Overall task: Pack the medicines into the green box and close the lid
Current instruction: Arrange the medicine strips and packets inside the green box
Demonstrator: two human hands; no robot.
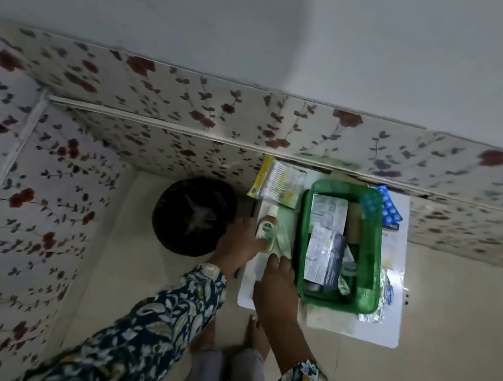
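Observation:
The green box (375, 257) stands open on a small white table (386, 324), with several tablet strips and cartons inside. Left of it lies a small brown bottle (266, 226) with a white cap and green label. My left hand (240, 244) grips the bottle's lower end. My right hand (276, 287) rests flat on the table beside the box's left wall, fingers spread, holding nothing. A yellow-edged white packet (279, 183) lies behind the bottle. A blue blister strip (388, 207) pokes out behind the box. Foil strips (386, 295) lie at the box's right. The lid is not identifiable.
A dark round woven basket (194, 216) stands on the floor left of the table. Floral-papered walls close the corner behind and to the left. My bare feet (258, 335) are on the pale floor just in front of the table.

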